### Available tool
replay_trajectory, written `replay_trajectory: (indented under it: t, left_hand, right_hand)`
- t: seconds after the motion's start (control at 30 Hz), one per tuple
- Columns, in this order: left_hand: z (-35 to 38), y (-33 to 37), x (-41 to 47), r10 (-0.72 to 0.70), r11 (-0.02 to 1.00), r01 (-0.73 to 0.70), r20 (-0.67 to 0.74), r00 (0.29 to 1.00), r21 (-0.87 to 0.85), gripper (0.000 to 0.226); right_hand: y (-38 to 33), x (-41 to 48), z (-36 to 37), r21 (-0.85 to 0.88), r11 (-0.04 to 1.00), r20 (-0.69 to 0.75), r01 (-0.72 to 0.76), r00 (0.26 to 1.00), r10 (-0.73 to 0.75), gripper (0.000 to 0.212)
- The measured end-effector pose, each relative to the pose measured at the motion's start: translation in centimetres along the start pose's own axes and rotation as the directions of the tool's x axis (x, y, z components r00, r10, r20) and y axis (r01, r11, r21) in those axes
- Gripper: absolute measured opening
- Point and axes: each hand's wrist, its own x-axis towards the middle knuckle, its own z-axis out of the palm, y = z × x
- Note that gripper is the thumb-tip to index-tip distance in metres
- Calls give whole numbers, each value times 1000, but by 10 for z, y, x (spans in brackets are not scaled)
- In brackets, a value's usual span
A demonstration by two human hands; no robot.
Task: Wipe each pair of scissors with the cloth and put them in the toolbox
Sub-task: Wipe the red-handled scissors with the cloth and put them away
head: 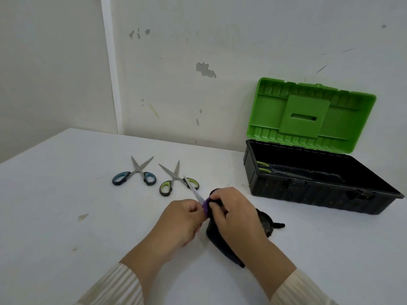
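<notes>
My left hand (pixel 181 220) grips the purple handle of a pair of scissors (pixel 194 190) whose blades point up and away. My right hand (pixel 234 213) presses a dark cloth (pixel 217 237) against those scissors near the handle. Blue-handled scissors (pixel 135 172) and green-handled scissors (pixel 175 178) lie open on the white table beyond my hands. The toolbox (pixel 308 190) stands open at the right, black body, green lid (pixel 308 113) raised. Inside it lies another pair with green handles (pixel 263 167).
The white table (pixel 66 194) meets a white wall behind the scissors and the toolbox. A round dark object (pixel 267 225) shows just right of my right hand, partly hidden. The table's left edge runs diagonally at far left.
</notes>
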Motion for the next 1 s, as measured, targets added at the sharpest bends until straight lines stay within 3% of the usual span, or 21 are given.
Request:
replay_trajectory:
  t: [0.13, 0.27, 0.4, 0.53, 0.67, 0.77, 0.9, 1.0]
  left_hand:
    - [3, 1, -2, 16, 1000, -16, 13, 1000, -10, 31]
    - [2, 2, -2, 31, 1000, -31, -15, 999, -3, 34]
    - [3, 2, -4, 59, 998, -59, 3, 998, 2, 35]
    - [4, 4, -5, 52, 999, -52, 2, 999, -2, 31]
    - [5, 4, -7, 68, 997, -68, -1, 998, 26, 32]
    - [5, 3, -6, 59, 998, -59, -1, 998, 15, 33]
    - [5, 2, -6, 74, 995, -75, 9, 997, 67, 32]
    - [3, 3, -6, 56, 997, -57, 15, 998, 46, 33]
  right_hand:
    - [13, 5, 0, 48, 997, -136, -57, 989, 63, 9]
    - [5, -4, 3, 71, 997, -28, 19, 999, -17, 24]
    - [13, 5, 0, 101, 995, -120, -20, 992, 32, 17]
    - [5, -2, 4, 81, 996, -72, 27, 997, -21, 16]
    - [13, 3, 2, 57, 998, -120, -31, 992, 38, 17]
    - [12, -1, 6, 74, 997, -117, 36, 993, -27, 17]
    - [22, 3, 4, 109, 993, -213, -42, 975, 65, 16]
    - [18, -3, 9, 67, 997, -174, 35, 985, -23, 15]
